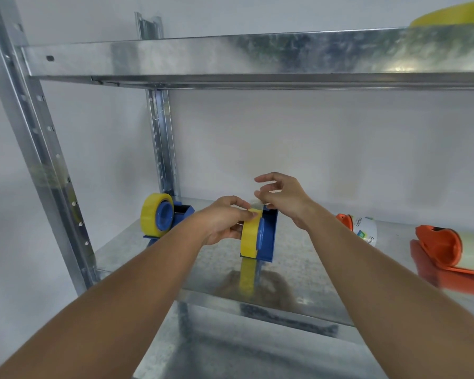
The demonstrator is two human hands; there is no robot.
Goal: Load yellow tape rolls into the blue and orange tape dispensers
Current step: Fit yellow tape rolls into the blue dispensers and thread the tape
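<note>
A blue tape dispenser [268, 236] stands mid-shelf with a yellow tape roll [249, 236] on its hub. My left hand [225, 220] grips the roll from the left, thumb on its top. My right hand [279, 198] pinches the loose tape end [256, 205] just above the dispenser. A second blue dispenser [181, 214] at the back left carries a yellow roll [152, 214]. Two orange dispensers lie to the right: one [344, 218] behind my right forearm with a pale labelled roll [365, 229], one [438, 247] at the far right with a pale roll.
The work sits on a galvanised metal shelf [298, 269] with upright posts [162, 146] at the left and back. An upper shelf [230, 58] hangs overhead, with a yellow roll [454, 13] on it at the right. A lower shelf shows below.
</note>
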